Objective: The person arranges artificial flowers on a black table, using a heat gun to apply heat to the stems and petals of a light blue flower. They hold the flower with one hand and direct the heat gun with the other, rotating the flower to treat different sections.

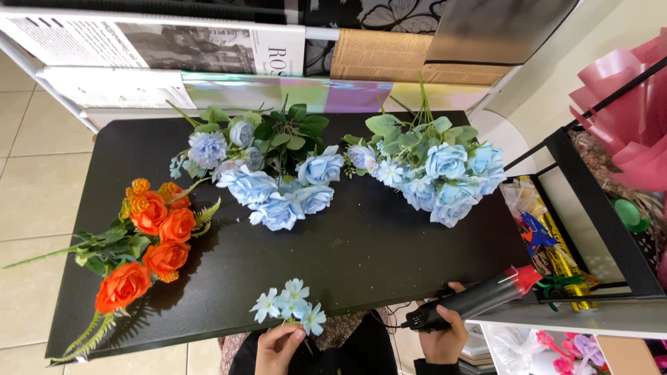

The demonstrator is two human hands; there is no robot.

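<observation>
Left hand (278,345) pinches pale-blue flower sprig (290,303) at black table (361,250) edge; right hand (445,333) grips black heat gun (479,298), red nozzle.

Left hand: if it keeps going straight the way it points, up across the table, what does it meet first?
Probably the blue rose bunch lying mid-table. The left hand holds a pale blue flower sprig; bare black table lies between, though depth is uncertain.

L hand (276,345) fingers pinched upward, R hand (445,333) fist closed, both low
</observation>
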